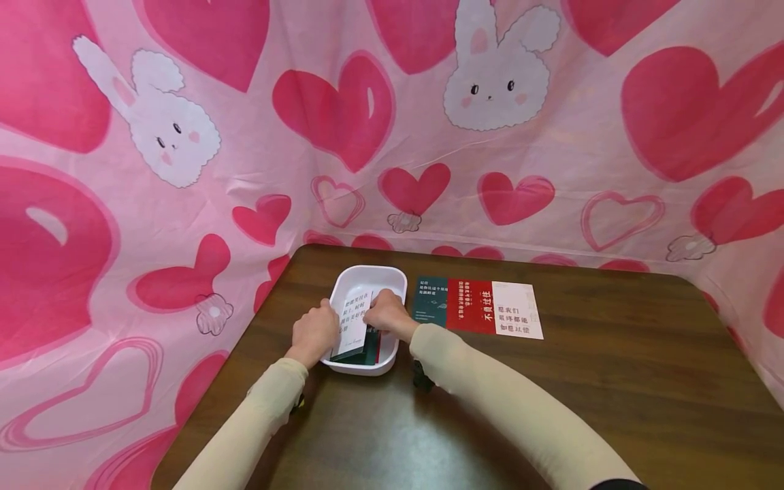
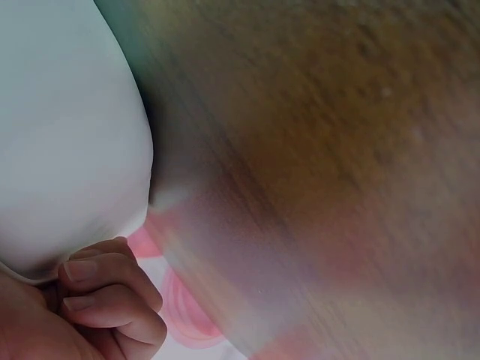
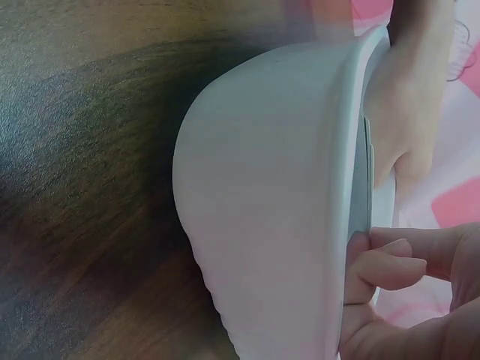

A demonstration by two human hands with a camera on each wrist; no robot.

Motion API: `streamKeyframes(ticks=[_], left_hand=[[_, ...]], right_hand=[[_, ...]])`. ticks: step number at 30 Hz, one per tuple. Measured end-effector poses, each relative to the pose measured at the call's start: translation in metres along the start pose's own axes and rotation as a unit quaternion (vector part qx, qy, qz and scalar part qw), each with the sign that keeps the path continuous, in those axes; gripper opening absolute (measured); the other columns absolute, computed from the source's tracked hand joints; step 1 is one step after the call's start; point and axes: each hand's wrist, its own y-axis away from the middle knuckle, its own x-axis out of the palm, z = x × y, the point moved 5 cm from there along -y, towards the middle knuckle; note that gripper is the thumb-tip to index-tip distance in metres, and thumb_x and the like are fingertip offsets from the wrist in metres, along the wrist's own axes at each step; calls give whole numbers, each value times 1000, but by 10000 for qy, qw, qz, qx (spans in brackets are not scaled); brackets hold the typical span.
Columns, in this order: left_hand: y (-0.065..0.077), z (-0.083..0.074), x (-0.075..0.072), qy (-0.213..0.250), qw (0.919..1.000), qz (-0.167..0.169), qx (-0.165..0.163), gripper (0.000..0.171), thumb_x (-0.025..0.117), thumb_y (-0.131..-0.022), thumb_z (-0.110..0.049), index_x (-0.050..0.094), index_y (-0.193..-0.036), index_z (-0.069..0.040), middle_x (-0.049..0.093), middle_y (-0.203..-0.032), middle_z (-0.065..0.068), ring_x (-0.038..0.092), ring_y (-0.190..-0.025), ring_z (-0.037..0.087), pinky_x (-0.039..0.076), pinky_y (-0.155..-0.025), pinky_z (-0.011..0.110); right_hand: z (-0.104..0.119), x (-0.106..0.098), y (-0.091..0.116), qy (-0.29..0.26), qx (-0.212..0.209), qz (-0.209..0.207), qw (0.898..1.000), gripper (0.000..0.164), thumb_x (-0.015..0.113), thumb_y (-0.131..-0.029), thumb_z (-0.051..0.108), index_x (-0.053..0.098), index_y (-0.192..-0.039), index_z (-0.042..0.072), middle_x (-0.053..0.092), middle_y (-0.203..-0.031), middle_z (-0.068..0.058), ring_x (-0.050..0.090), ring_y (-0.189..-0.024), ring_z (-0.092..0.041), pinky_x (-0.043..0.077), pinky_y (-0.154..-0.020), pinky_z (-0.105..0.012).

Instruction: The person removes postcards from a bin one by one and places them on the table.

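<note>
Just thin cards [image 1: 356,318] inside smooth tub [image 1: 365,370]

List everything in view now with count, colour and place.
Table: one, brown, foreground.
Basin: one, white, table's left part.
Upper card: one, white, in basin.
Cards beneath: count unclear, green and red, in basin.
Table cards: at least three; green, red, white; right of basin.
Backdrop: count unclear, pink and red, behind table.
Sleeves: two, cream, on arms.
Band: one, black, right sleeve.
Wrist devices: two, dark, below sleeve ends.
Left hand: one, bare, basin's left rim.
Right hand: one, bare, upper card's edge.
</note>
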Motion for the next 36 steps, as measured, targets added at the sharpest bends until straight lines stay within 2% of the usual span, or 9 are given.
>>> streamKeyframes(ticks=[3, 7, 13, 19, 24, 28, 36], left_hand=[[-1, 0, 0, 36, 10000, 6, 4, 51, 63, -103, -29, 50, -139, 6, 66, -98, 19, 64, -71, 30, 63, -71, 48], [-2, 0, -1, 68, 10000, 16, -68, 51, 61, -104, -29, 50, -140, 6, 66, -97, 19, 65, -74, 31, 63, -74, 49], [-5, 0, -1, 9, 10000, 28, -51, 48, 58, -106, -27, 50, -138, 7, 64, -91, 19, 64, -73, 31, 62, -71, 49], [-8, 0, 1, -120, 9999, 9, -12, 44, 57, -107, -27, 51, -134, 8, 64, -91, 20, 65, -73, 32, 62, -69, 49], [-6, 1, 3, -120, 9999, -7, -19, 45, 57, -107, -27, 51, -135, 7, 63, -90, 19, 65, -74, 32, 62, -69, 49], [-4, 2, 3, -124, 9999, 11, 0, 46, 58, -106, -27, 51, -136, 8, 64, -90, 19, 64, -72, 32, 62, -69, 49], [-3, 3, 3, -16, 10000, -36, 1, 52, 63, -104, -29, 50, -140, 6, 66, -98, 21, 65, -75, 32, 63, -73, 50]], right_hand=[[-1, -2, -1, -67, 26, 5, 10000, 10, 75, -89, 7, 72, -83, 0, 61, -74, -9, 56, -57, -19, 49, -49, -31], [-3, -5, 0, -264, 29, 10, 9996, 11, 75, -90, 6, 72, -81, 1, 57, -66, -8, 49, -47, -17, 39, -42, -25], [-5, -10, 0, -225, 8, -27, 9997, 15, 73, -92, 9, 74, -81, 0, 62, -66, -9, 52, -48, -16, 41, -44, -24], [-6, -13, 0, -175, -26, 11, 9998, 20, 71, -94, 10, 77, -81, -4, 57, -62, -7, 47, -49, -15, 38, -44, -24], [-9, -10, 3, -266, -215, 94, 9994, 17, 71, -94, 9, 77, -83, -2, 73, -76, -17, 54, -52, -15, 42, -44, -23], [-11, -6, 5, -296, -247, 160, 9991, 17, 71, -95, 9, 77, -83, -1, 74, -77, -16, 56, -54, -16, 43, -44, -23], [-10, -4, 3, -385, -313, 94, 9987, 17, 75, -94, 10, 77, -79, 3, 75, -79, -18, 51, -49, -14, 38, -42, -23]])
